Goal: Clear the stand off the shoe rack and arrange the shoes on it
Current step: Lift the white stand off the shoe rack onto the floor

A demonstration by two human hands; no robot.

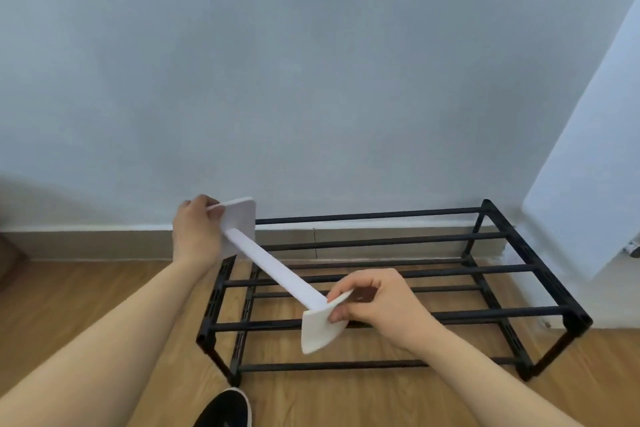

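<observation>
Both hands grip the white stand (273,267) by its end plates: our left hand (195,230) closes on the far plate, our right hand (372,305) pinches the near one, holding it tilted above the bare black shoe rack (398,315); a black shoe (225,409) sits on the wood floor (104,288) below

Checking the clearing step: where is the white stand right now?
The white stand is held over the left end of the black shoe rack, left hand on its far plate, right hand on its near plate.
</observation>
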